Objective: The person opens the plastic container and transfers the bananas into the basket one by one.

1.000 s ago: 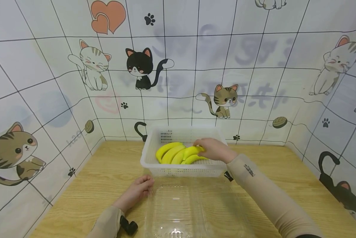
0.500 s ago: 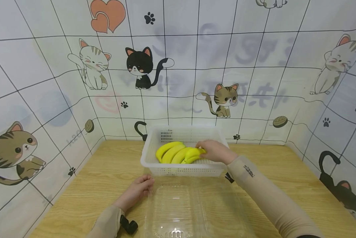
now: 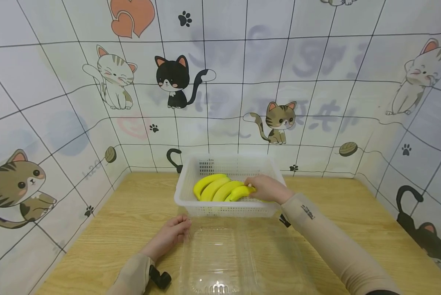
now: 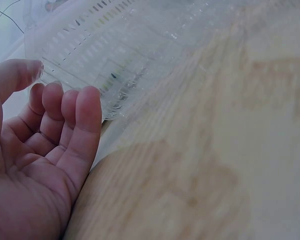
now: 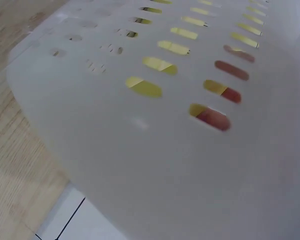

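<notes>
In the head view, my right hand (image 3: 266, 188) reaches into a white slotted basket (image 3: 235, 210) and grips the right end of the front yellow banana (image 3: 241, 192). Several other bananas (image 3: 213, 188) lie side by side to its left. The right wrist view is mostly the basket wall (image 5: 115, 140); yellow and fingertips show through its slots. Lower left, my left hand (image 3: 170, 234) pinches the far left corner of an opened clear plastic clamshell (image 3: 216, 254). The left wrist view has the left hand (image 4: 55, 135) with thumb and curled fingers at the clear plastic edge.
The wooden table (image 3: 132, 205) runs back to a cat-print sheet (image 3: 224, 94) that encloses it behind and on both sides. The basket stands by the back sheet, with the clamshell directly in front. A black wrist mount (image 3: 159, 278) sits at the left cuff.
The banana in my right hand has come down and turned flatter, now in front of the others. That hand has shifted slightly right. My left hand stays at the clamshell corner.
</notes>
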Available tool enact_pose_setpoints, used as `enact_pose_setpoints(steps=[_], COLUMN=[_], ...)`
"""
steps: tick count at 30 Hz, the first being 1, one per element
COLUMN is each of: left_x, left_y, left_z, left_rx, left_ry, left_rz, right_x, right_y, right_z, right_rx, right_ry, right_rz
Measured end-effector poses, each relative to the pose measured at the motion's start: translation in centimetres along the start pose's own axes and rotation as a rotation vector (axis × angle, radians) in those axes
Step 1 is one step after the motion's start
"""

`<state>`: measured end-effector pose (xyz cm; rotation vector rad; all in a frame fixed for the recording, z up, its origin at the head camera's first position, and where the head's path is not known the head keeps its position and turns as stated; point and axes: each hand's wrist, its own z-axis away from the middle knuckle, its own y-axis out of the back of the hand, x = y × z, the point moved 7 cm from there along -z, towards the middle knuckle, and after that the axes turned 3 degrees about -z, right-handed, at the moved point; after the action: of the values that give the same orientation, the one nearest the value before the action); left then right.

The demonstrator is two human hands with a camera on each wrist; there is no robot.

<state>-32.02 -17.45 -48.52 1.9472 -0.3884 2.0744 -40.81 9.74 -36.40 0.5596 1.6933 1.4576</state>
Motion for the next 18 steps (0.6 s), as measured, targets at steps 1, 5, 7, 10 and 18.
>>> enact_pose_setpoints(steps=[1,5,7,10,18], left_x=[0.04,0.12,0.12,0.15,0.10], left_y=[-0.01,-0.03,-0.02,-0.02,-0.08], left_z=[-0.01,-0.01,-0.02,0.00,-0.03], left_rx=[-0.002,-0.007,-0.009,-0.006,-0.009], left_ry=[-0.003,-0.010,-0.012,-0.010,-0.008], left_rz=[-0.004,-0.014,-0.016,-0.013,-0.028], right_x=[0.11,0.43,0.46,0.39,0.81], right_y=[-0.11,-0.39,-0.43,-0.45,-0.97], right_z=[-0.04,-0.12,-0.09,-0.07,-0.06], right_rx=[-0.004,-0.015,-0.014,-0.013,-0.031], right_ry=[-0.003,-0.014,-0.011,0.000,-0.033], right_rz=[0.002,0.008,0.015,0.019,0.011])
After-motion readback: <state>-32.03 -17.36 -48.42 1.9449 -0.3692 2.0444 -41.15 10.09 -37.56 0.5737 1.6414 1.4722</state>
